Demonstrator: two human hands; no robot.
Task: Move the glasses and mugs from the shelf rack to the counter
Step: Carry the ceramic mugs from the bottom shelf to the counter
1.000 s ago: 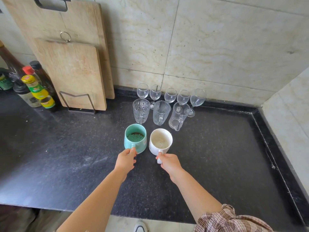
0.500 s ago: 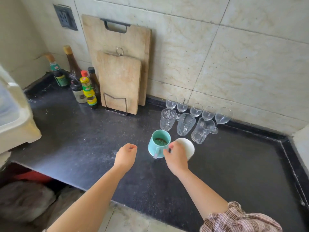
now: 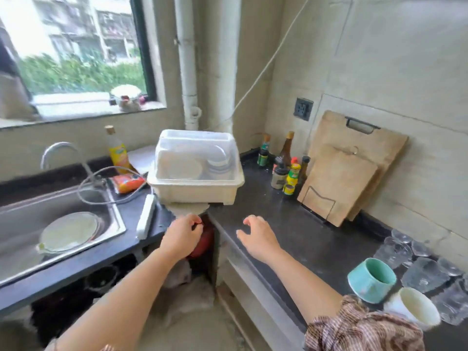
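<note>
Teal mug (image 3: 371,281) and white mug (image 3: 415,309) stand on the dark surface (image 3: 291,224), well to the right of the right hand (image 3: 257,236) and near its forearm. They are just beside each other. Clear glasses (image 3: 420,269) are clustered behind the mugs toward the wall; blurred, count unclear. Right hand hovers over the surface edge, fingers spread and bent, holding nothing. Left hand (image 3: 182,236) hangs off the surface over a red object (image 3: 206,238), fingers loosely curled, nothing in it. Lidded dish rack (image 3: 196,171) with plates inside is just beyond both hands. Condiment bottles (image 3: 286,168) and two wooden cutting boards (image 3: 339,183) sit beyond the right hand against the wall. White power strip (image 3: 146,216) is just left of the left hand, sink (image 3: 50,219) further left.
</note>
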